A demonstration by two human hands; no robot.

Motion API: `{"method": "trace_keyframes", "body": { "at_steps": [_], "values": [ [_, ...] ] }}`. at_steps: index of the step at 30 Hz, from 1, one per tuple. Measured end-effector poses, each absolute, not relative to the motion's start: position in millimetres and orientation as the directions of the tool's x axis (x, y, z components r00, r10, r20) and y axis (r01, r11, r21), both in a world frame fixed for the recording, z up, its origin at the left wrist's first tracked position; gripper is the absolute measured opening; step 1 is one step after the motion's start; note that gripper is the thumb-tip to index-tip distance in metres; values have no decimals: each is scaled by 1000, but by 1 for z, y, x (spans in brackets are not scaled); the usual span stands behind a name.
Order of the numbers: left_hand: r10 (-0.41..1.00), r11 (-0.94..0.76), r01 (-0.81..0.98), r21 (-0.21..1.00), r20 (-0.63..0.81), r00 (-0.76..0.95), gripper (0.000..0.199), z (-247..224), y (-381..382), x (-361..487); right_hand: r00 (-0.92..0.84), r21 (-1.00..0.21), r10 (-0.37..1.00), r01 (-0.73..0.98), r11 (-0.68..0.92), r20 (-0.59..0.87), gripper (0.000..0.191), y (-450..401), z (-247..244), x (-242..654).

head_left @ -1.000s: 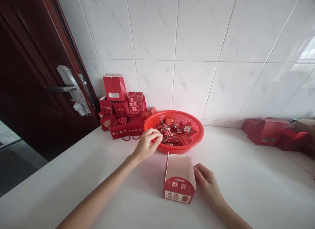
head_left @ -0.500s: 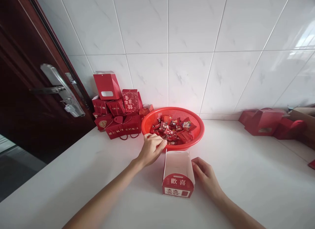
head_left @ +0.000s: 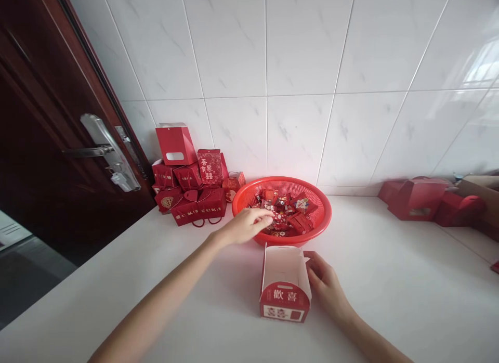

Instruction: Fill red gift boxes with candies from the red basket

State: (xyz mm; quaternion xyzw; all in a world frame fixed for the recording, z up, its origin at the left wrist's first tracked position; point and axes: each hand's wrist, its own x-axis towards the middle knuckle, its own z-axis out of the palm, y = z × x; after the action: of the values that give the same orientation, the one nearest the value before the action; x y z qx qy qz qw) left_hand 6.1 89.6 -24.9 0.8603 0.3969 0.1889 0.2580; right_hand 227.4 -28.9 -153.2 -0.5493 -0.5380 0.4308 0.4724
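My left hand point(head_left: 249, 225) reaches over the near left rim of a red plastic basket point(head_left: 326, 212). Its fingers stretch toward the wrapped candies point(head_left: 302, 222), thumb apart; whether a fingertip touches one is unclear. Several candies in red wrappers lie heaped inside. In front of the basket stands a red and white cardboard candy box point(head_left: 284, 295), its top open and its pale inside showing. My right hand point(head_left: 323, 280) grips the box's right side wall, with some fingers hidden behind it.
Red gift boxes point(head_left: 198, 204) are piled at the back left by the wall. More red boxes point(head_left: 423, 199) and a brown carton point(head_left: 481, 189) stand at the right. A dark wooden door point(head_left: 47, 118) with a metal handle borders the white table point(head_left: 218, 321) on the left.
My left hand has moved forward and right over the basket, and its curled fingers have stretched out. My right hand stays at the box. The camera view has shifted slightly.
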Motion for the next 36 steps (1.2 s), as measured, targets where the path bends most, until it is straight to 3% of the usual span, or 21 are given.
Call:
{"method": "trace_keyframes", "body": {
  "at_steps": [3,6,10,14,21,31,36],
  "values": [
    [857,-493,786,374,50,513,37,-12,126,9,63,-978,997,206,35,49,37,-28,-157,227],
    [893,-420,871,254,-56,447,24,-8,160,15,64,-977,997,212,37,52,35,-26,-161,227],
    [886,-391,910,136,-212,412,13,-16,186,30,54,-978,997,203,50,62,34,-24,-163,227],
    [845,-439,892,107,-290,450,28,-30,195,44,47,-977,997,206,51,62,35,-23,-164,228],
    [838,-456,874,166,-251,485,25,-49,210,41,41,-976,997,210,50,60,34,-22,-163,227],
    [837,-479,705,523,32,546,41,-58,215,37,58,-972,994,220,79,94,27,-23,-160,227],
    [823,-494,599,630,117,555,41,-57,214,37,47,-972,994,221,83,96,29,-23,-164,227]
  ]
}}
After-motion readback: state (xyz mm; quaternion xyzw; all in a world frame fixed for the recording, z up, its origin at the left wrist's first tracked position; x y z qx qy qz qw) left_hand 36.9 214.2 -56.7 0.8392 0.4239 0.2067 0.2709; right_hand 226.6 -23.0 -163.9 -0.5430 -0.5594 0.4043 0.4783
